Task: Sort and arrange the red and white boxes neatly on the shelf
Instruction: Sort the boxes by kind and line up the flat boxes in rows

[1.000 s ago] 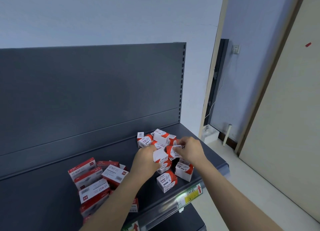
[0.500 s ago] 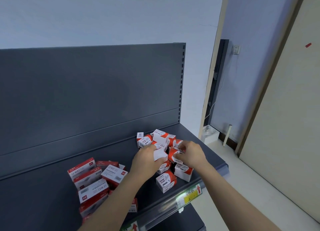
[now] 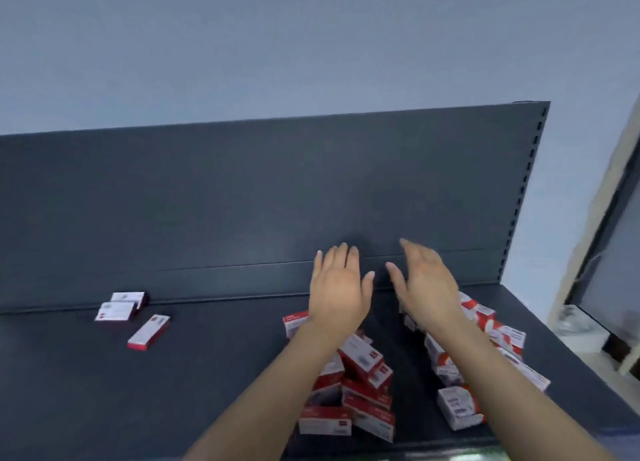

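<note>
Both hands are up over the shelf [image 3: 225, 374] with nothing in them. The left hand [image 3: 337, 287] is flat, fingers straight and together, with its back to the camera. The right hand [image 3: 429, 284] is just beside it, fingers also straight, tipped on edge with the thumb toward the left one. They're close but not touching, fingertips pointing at the back panel [image 3: 242, 201].

The red and white boxes sit in three spots. A messy heap [image 3: 360, 391] lies under the left forearm near the front edge, with boxes facing every which way and some tilted on others. A second pile [image 3: 485, 329] runs under the right forearm from the front edge back toward the panel's right end. Well apart on the left, two flat boxes [image 3: 121, 306] lie by the panel with their long sides along it. A single box [image 3: 149, 332] just in front lies flat on a diagonal, front-left to back-right. It's too blurry to read the labels.
</note>
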Demonstrator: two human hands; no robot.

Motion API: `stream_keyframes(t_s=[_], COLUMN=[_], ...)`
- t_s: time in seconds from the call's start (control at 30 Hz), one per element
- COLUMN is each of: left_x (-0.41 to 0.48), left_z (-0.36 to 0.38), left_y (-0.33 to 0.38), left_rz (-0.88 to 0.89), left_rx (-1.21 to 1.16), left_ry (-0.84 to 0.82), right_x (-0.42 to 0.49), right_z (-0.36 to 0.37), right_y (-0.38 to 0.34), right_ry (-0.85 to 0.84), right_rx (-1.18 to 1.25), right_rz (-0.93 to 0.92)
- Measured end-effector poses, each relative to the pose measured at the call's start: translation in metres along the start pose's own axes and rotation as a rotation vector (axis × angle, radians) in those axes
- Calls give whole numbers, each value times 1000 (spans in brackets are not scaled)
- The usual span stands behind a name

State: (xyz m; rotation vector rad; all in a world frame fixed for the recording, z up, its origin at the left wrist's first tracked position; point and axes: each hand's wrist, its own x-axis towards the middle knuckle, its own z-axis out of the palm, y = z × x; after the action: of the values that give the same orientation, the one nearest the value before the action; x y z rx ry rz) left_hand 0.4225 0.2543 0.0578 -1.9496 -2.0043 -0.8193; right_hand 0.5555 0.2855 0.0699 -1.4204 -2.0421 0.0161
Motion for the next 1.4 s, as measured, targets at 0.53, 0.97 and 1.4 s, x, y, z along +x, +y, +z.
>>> stream_keyframes(t_s=[0.53, 0.97, 1.4], left_x=[-32, -56, -43], left_z=[-78, -83, -19], left_y=[-233, -458, -473], left_rz=[-261, -466, -765], left_rx=[53, 36, 94], left_ry=[100, -170, -225], right_x=[35, 27, 25], right_z=[116, 261, 281], right_y=[-230, -363, -347], right_ry=[-236, -868, -966], right_rx=[82, -100, -198], right_rz=[-296, -465, -583])
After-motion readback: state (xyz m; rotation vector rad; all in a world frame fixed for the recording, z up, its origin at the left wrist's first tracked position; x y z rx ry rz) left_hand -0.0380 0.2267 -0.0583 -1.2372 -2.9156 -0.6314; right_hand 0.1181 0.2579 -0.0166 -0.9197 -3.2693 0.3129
